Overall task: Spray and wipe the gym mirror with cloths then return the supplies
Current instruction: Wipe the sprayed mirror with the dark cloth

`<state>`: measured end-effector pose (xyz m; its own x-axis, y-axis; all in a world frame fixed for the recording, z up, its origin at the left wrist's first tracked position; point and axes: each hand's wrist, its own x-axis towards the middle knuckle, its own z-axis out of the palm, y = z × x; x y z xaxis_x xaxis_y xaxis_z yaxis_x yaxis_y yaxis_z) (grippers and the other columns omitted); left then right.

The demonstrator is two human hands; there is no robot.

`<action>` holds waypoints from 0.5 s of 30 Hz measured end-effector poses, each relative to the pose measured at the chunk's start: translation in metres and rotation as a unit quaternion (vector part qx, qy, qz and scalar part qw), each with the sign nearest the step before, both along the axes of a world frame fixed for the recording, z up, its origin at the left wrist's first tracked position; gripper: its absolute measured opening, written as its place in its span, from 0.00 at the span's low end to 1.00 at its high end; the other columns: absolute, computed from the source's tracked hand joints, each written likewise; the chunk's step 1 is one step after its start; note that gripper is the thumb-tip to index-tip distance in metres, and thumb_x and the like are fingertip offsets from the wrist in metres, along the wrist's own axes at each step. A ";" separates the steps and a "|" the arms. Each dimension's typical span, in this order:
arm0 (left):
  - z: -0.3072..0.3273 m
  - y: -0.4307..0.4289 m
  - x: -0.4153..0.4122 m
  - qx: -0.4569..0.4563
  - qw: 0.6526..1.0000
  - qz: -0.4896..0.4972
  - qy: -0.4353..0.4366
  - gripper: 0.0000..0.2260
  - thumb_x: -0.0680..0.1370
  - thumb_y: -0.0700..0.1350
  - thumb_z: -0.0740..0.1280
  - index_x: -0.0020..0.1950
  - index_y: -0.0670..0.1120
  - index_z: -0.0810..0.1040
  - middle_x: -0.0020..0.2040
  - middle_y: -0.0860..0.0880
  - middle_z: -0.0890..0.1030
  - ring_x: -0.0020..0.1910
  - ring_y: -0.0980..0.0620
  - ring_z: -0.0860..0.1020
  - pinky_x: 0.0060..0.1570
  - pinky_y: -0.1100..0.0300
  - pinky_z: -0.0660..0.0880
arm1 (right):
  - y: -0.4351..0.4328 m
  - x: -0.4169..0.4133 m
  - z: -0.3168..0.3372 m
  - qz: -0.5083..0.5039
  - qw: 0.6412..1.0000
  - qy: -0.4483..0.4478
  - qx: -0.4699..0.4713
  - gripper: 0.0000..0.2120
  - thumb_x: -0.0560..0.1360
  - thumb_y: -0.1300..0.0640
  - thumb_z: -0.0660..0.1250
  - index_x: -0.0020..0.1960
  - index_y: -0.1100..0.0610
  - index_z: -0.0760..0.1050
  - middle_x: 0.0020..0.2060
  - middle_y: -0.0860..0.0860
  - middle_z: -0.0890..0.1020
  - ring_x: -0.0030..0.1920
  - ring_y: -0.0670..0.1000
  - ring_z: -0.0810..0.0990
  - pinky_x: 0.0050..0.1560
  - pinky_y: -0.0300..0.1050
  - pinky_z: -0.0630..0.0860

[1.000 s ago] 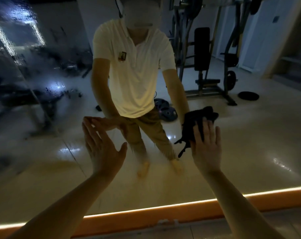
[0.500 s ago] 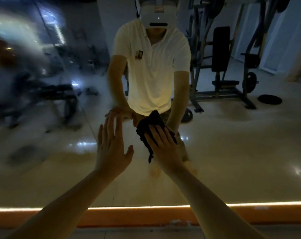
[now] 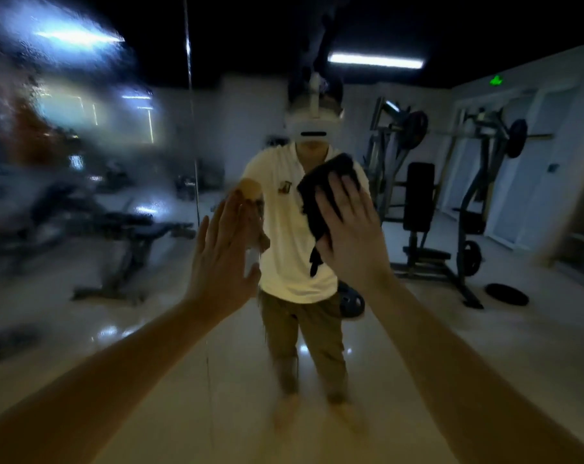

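Note:
The gym mirror (image 3: 451, 346) fills the view in front of me. Its left part (image 3: 66, 162) looks smeared and wet, its right part reflects sharply. A vertical seam (image 3: 192, 128) splits the glass. My right hand (image 3: 351, 229) presses a black cloth (image 3: 320, 192) flat against the mirror at chest height, a corner of the cloth dangling below. My left hand (image 3: 222, 259) is raised beside it with fingers spread and nothing in it, its fingertips at or near the glass. No spray bottle is in view.
The mirror reflects a person in a white shirt (image 3: 290, 236), a weight rack with a bench (image 3: 428, 209), a plate on the floor (image 3: 506, 294) and benches (image 3: 130, 229) at the left. The room is dim.
My right hand has swept the cloth leftward, then up and to the right on the glass. My left hand rose with it. The view tilted upward, so the orange strip at the mirror's base is gone.

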<state>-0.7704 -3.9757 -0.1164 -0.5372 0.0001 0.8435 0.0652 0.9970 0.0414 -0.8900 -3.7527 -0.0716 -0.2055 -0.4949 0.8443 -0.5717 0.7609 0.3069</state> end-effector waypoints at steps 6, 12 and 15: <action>0.069 -0.018 -0.014 -0.077 0.996 0.007 0.043 0.48 0.72 0.47 0.78 0.84 0.39 0.54 0.83 0.38 0.58 0.82 0.36 0.57 0.77 0.34 0.61 | 0.001 -0.010 0.096 -0.067 0.978 -0.027 -0.194 0.36 0.79 0.53 0.56 0.84 0.59 0.50 0.83 0.60 0.50 0.83 0.62 0.47 0.82 0.63 0.48; 0.151 -0.016 -0.033 -0.111 0.987 0.038 0.108 0.37 0.83 0.54 0.67 0.83 0.38 0.53 0.82 0.35 0.58 0.82 0.35 0.57 0.78 0.34 0.60 | -0.043 0.002 0.073 -0.011 0.998 0.063 -0.002 0.35 0.82 0.49 0.58 0.84 0.56 0.48 0.83 0.58 0.50 0.83 0.60 0.46 0.82 0.59 0.40; 0.175 -0.008 -0.044 -0.077 0.989 0.048 0.114 0.36 0.84 0.57 0.61 0.83 0.37 0.53 0.83 0.37 0.57 0.83 0.40 0.55 0.80 0.39 0.57 | -0.021 -0.010 0.067 0.031 0.983 0.103 0.146 0.34 0.80 0.51 0.60 0.83 0.56 0.53 0.83 0.57 0.56 0.83 0.60 0.50 0.82 0.58 0.44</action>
<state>-0.8144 -3.9842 0.0583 -0.3363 0.0964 0.9368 -0.0396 0.9924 -0.1164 -0.8998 -3.7735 -0.0046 -0.0070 -0.7283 0.6852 -0.5173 0.5891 0.6208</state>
